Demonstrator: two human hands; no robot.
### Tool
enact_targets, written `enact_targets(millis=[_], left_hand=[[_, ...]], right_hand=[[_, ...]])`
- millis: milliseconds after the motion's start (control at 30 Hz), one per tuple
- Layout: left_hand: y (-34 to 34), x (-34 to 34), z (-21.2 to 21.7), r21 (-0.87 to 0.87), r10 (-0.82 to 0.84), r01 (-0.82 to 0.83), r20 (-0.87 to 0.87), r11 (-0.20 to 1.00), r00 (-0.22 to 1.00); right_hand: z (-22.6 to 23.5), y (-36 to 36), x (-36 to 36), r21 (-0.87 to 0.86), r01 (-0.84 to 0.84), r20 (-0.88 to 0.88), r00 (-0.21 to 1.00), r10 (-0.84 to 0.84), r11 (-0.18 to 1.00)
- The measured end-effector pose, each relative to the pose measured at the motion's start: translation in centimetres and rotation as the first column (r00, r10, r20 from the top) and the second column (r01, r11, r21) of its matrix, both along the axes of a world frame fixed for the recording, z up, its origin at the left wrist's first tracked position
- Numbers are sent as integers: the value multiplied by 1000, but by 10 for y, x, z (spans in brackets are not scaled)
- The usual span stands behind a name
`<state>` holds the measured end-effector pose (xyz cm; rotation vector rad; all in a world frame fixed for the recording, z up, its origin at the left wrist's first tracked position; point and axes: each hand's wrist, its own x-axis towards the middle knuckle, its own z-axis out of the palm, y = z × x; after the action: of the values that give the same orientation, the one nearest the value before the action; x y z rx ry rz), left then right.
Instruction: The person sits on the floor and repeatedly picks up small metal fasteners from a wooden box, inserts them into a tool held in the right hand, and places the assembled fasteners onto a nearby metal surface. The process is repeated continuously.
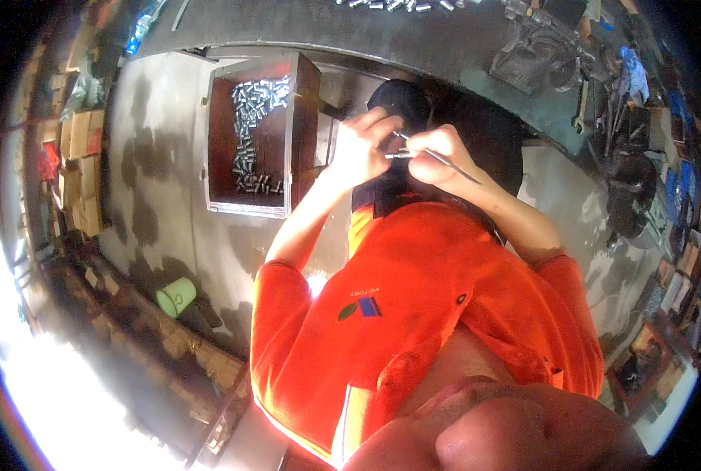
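Note:
My two hands meet in front of my orange shirt. My right hand [436,153] is closed around a thin dark metal rod [458,170], which sticks out past the wrist side. My left hand [361,147] has its fingers curled at a small silvery cylindrical part [398,155] that lies between both hands. The right fingertips are close against that part too; the exact contact is hidden. To the left of my hands stands an open dark-red drawer [308,110] with many small shiny metal cylinders [244,149] lying along its bottom.
A dark workbench [287,27] runs across the far side, with more metal cylinders [401,5] on it. A metal vise-like fixture [535,59] and a wrench [581,110] are at the far right. A light green bucket [175,297] lies left; cardboard boxes [82,173] line the left edge.

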<state>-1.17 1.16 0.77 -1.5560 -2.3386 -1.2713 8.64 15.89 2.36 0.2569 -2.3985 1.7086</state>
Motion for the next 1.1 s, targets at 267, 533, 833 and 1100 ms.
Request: enact_targets(millis=[267, 533, 833, 1100], left_hand=[[51, -87, -4, -127, 73, -94, -158, 987, 985], [97, -168, 88, 323, -64, -166, 596, 932, 801], [-150, -157, -43, -633, 356, -279, -7, 722, 935], [-242, -105, -137, -959, 446, -225, -127, 175, 886]], right_hand=[[13, 41, 18, -90, 251, 37, 968, -249, 964], [18, 43, 25, -140, 172, 24, 985, -170, 975], [18, 27, 21, -377, 21, 78, 997, 9, 926], [9, 14, 12, -334, -5, 131, 990, 51, 943]])
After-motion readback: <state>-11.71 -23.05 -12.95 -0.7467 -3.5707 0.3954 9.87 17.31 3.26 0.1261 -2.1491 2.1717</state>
